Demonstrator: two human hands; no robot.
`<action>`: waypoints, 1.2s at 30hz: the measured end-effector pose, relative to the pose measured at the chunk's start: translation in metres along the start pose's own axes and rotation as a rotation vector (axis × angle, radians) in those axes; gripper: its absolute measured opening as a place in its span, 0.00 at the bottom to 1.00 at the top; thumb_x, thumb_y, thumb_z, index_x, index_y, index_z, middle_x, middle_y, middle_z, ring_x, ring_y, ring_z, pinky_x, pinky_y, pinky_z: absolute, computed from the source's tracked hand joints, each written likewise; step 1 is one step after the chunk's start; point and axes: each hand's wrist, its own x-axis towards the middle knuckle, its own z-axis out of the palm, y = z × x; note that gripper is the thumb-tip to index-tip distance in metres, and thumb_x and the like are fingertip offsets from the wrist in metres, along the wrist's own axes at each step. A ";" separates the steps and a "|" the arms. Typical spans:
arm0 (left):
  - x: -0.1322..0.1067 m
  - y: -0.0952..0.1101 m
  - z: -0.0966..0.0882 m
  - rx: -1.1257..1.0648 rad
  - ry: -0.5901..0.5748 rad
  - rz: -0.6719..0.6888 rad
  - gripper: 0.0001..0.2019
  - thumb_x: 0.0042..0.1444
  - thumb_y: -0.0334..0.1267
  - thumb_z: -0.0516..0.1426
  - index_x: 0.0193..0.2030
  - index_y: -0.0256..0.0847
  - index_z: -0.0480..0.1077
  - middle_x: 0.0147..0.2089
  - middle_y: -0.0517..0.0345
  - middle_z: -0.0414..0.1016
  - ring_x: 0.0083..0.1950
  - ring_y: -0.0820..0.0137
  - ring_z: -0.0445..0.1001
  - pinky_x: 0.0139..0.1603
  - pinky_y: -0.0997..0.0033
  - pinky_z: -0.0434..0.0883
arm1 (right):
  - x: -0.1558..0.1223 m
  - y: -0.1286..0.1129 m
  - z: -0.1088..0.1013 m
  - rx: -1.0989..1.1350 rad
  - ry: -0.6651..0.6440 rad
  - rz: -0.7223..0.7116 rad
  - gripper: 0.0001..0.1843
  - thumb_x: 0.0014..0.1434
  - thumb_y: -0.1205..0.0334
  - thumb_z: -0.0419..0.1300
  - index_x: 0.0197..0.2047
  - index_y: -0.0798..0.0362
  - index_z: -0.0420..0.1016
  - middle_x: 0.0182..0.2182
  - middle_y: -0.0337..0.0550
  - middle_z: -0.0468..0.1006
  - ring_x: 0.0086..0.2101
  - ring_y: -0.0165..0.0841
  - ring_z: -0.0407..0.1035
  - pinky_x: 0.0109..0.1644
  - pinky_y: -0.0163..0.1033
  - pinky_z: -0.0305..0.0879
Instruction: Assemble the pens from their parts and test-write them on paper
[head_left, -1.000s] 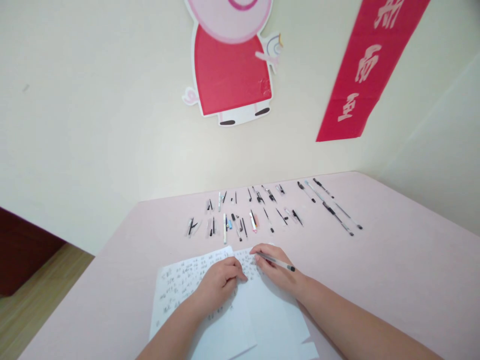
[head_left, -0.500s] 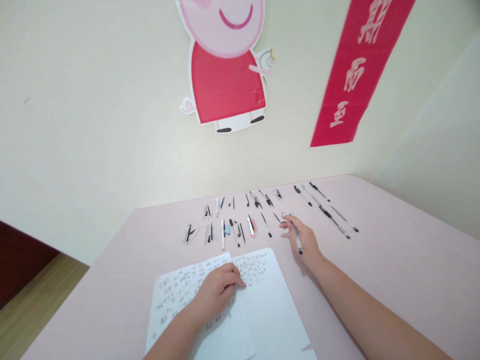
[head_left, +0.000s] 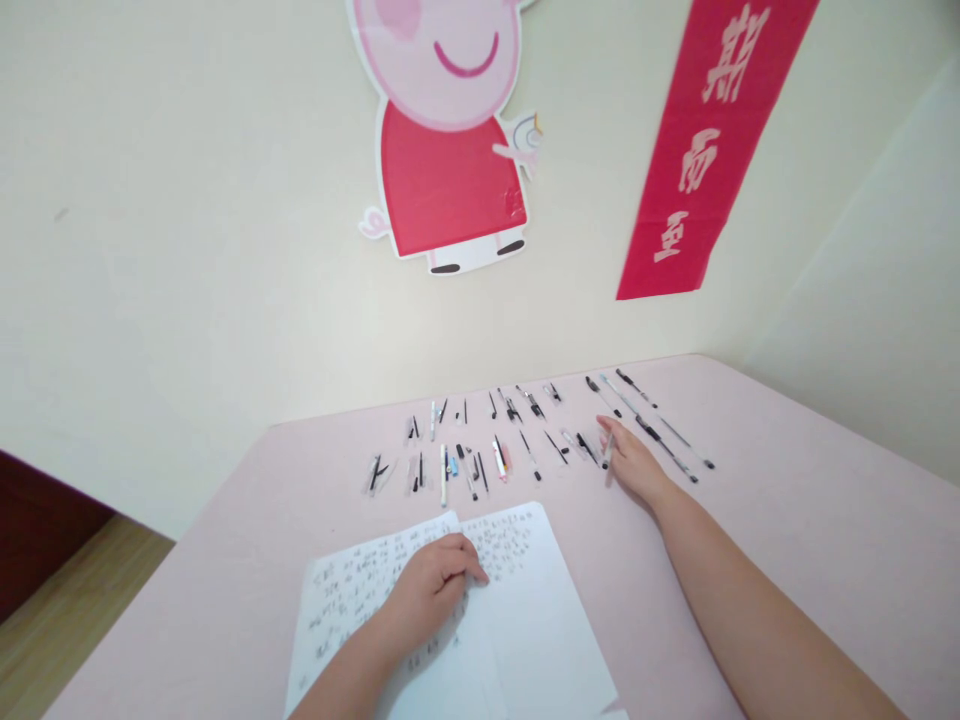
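My left hand (head_left: pixel 437 582) rests on the written sheets (head_left: pixel 555 600), its index finger stretched over the right-hand page and the other fingers slightly bent; it holds nothing. Between the fingers of my right hand (head_left: pixel 634 458) is a slim, clear-barrelled pen (head_left: pixel 608 447), standing nearly upright over the pink table. Just left of that hand lie a dark pen part (head_left: pixel 587 448) and a thin black refill (head_left: pixel 556 447). A pen with a dark grip (head_left: pixel 654 432) lies to its right.
Two rows of pens, refills and caps run across the pink table (head_left: pixel 810 560), including a white-and-pink pen (head_left: pixel 500 460) and a white pen (head_left: pixel 443 475). Behind the table rises a wall with a pig sticker (head_left: pixel 450 180) and a red banner (head_left: pixel 712 150).
My right hand has moved right and slightly away, with the pen now more upright. The pen parts it partly covered are now in sight. My left hand stays on the sheets.
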 end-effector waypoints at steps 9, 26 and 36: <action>0.003 0.005 -0.002 0.010 -0.018 -0.024 0.20 0.42 0.21 0.45 0.32 0.40 0.76 0.36 0.56 0.73 0.39 0.70 0.70 0.44 0.71 0.65 | -0.005 -0.007 -0.010 -0.114 0.013 0.081 0.23 0.53 0.69 0.50 0.53 0.53 0.66 0.44 0.49 0.76 0.42 0.40 0.71 0.45 0.42 0.64; 0.043 0.028 0.005 0.009 0.073 0.033 0.18 0.46 0.23 0.47 0.35 0.40 0.74 0.36 0.55 0.76 0.40 0.69 0.71 0.44 0.70 0.66 | -0.005 -0.014 -0.016 0.084 0.225 0.180 0.24 0.44 0.74 0.51 0.46 0.55 0.69 0.34 0.44 0.77 0.32 0.33 0.71 0.38 0.37 0.64; 0.054 0.005 0.024 -0.570 0.412 -0.114 0.10 0.48 0.40 0.58 0.37 0.38 0.73 0.28 0.57 0.71 0.20 0.78 0.63 0.22 0.76 0.61 | -0.030 -0.112 0.004 0.268 0.091 -0.078 0.16 0.54 0.66 0.52 0.47 0.51 0.69 0.37 0.45 0.77 0.36 0.35 0.70 0.41 0.40 0.64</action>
